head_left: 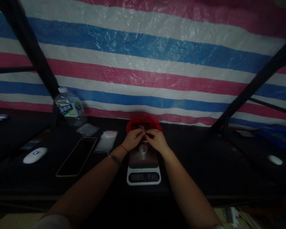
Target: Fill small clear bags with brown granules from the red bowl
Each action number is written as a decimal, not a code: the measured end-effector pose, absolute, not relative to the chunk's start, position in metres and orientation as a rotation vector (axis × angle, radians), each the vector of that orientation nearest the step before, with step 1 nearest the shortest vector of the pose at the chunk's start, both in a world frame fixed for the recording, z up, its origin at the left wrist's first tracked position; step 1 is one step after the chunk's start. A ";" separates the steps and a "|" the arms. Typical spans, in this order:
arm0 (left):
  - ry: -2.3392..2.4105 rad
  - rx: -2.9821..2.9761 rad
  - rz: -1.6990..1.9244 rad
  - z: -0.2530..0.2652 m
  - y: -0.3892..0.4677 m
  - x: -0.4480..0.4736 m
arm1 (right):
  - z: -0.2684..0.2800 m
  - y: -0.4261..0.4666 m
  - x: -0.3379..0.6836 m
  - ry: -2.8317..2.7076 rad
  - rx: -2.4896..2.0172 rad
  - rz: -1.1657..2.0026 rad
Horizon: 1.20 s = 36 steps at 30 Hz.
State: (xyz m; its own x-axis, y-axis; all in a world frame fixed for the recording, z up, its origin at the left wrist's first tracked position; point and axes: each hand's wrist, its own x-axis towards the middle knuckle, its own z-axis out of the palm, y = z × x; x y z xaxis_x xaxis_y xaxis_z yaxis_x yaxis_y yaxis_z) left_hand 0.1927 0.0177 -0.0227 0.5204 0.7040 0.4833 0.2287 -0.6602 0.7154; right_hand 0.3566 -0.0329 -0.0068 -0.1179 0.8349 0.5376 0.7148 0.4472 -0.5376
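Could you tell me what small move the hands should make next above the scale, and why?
Probably lower the pinched item into the small cup on the scale: the left hand and right hand meet fingertip to fingertip just above it, before the red bowl.

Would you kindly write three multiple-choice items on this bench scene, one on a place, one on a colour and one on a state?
1. Where does the small clear cup stand?
A. on the scale
B. on the phone
C. beside the bottle

2. What colour is the bowl behind the hands?
A. blue
B. red
C. white

3. How are the left hand and right hand placed?
A. far apart
B. flat on the table
C. fingertips together above the cup

Answers: 1 A, it sits on the scale's platform; 2 B, its rim is red; 3 C, fingertips meet over the cup.
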 end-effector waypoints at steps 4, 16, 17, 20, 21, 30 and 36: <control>0.768 2.275 1.024 -0.017 0.015 0.191 | -0.006 -0.034 0.357 -1.848 -1.315 0.201; 1.194 2.403 1.061 -0.008 0.008 0.191 | -0.006 -0.037 0.350 -1.700 -1.528 -0.164; 1.213 2.418 1.082 -0.008 0.008 0.191 | -0.006 -0.037 0.351 -1.673 -1.522 -0.146; 1.176 2.452 1.216 -0.007 0.009 0.189 | -0.006 -0.035 0.355 -1.637 -1.410 0.003; 1.142 2.453 1.266 -0.006 0.009 0.189 | -0.007 -0.033 0.356 -1.616 -1.349 0.076; 0.984 2.396 1.373 -0.002 0.010 0.184 | -0.027 -0.014 0.362 -1.239 -1.097 0.809; 0.909 2.274 1.530 -0.009 0.016 0.180 | -0.025 -0.020 0.362 -1.158 -0.923 1.157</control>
